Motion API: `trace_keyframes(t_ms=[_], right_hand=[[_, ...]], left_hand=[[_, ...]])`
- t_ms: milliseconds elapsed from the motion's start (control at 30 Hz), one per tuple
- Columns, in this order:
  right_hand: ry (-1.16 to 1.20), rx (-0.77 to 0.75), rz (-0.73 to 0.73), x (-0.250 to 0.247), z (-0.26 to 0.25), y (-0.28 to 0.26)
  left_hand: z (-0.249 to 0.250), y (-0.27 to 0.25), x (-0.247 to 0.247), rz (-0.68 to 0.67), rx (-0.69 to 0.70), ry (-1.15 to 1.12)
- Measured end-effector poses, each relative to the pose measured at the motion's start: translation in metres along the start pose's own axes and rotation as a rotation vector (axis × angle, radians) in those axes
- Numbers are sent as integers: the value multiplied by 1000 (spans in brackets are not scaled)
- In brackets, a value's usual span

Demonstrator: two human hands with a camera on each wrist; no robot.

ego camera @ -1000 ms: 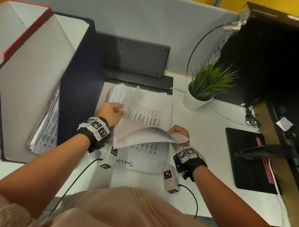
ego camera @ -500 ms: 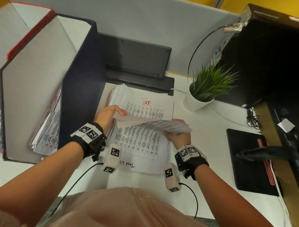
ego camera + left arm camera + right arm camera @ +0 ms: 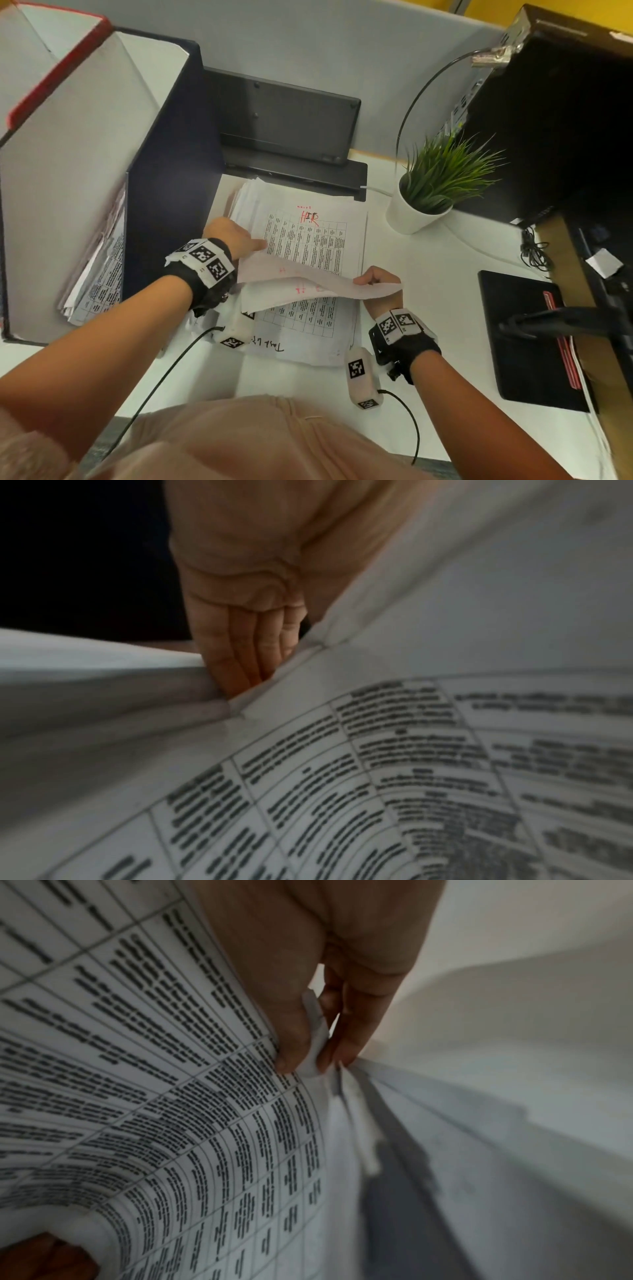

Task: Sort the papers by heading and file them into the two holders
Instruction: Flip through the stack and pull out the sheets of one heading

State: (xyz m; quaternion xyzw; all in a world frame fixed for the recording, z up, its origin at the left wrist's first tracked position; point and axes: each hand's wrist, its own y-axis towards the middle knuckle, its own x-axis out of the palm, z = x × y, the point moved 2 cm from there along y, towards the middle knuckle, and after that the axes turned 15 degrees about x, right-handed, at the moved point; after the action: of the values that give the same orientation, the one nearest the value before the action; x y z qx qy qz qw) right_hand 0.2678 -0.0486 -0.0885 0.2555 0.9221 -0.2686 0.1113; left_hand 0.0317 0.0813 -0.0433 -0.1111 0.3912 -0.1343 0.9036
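Sheet (image 3: 308, 284) pinched in right grip (image 3: 376, 279), left grip (image 3: 236, 236) flat on stack (image 3: 308, 240), holder (image 3: 164, 164) beside, plant (image 3: 442, 178) behind.

Head looks down; wrists closely share papers (image 3: 308, 246).

L hand (image 3: 236, 236) fingers straight, prob. flat; R hand (image 3: 378, 287) thumb+fingers pinched; both arms forward.

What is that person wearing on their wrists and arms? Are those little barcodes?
Each bare forearm ends in a black wrist strap: left hand, right hand. White tags printed with black square codes wrap each strap. A small white box with the same codes hangs under each wrist, trailing a thin black cable.
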Motion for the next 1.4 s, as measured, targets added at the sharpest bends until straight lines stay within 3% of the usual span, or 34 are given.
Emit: trace_keyframes(t_ms=[167, 267, 367, 467, 567, 700, 833, 933, 1033, 1167, 1300, 1400], right_hand=[[-27, -19, -10, 0, -5, -3], [-52, -32, 3, -1, -4, -2], [140, 80, -37, -1, -5, 1], [326, 144, -77, 0, -8, -2], [189, 57, -42, -3, -11, -5], [-9, 38, 104, -2, -12, -4], [143, 39, 23, -2, -11, -7], [1, 77, 16, -3, -12, -4], [-187, 60, -15, -3, -13, -4], [-6, -5, -3, -8, -12, -8], [-14, -9, -9, -6, -15, -12], [-52, 54, -29, -8, -13, -8]], left_hand=[[-3, -6, 7, 118, 102, 17], [-5, -4, 10, 124, 173, 46], [-7, -5, 12, 128, 267, 42], [-7, -14, 12, 280, 424, -50], [-9, -23, 14, 307, 519, -229], [-17, -28, 16, 213, 291, -607], [-15, -34, 16, 171, 232, -780], [-9, -32, 15, 125, 176, -853], [-7, -22, 8, 121, 51, -775], [-9, -2, -1, 139, -87, -546], [-8, 4, -4, -18, -147, -254], [-4, 2, -2, -1, -128, -135]])
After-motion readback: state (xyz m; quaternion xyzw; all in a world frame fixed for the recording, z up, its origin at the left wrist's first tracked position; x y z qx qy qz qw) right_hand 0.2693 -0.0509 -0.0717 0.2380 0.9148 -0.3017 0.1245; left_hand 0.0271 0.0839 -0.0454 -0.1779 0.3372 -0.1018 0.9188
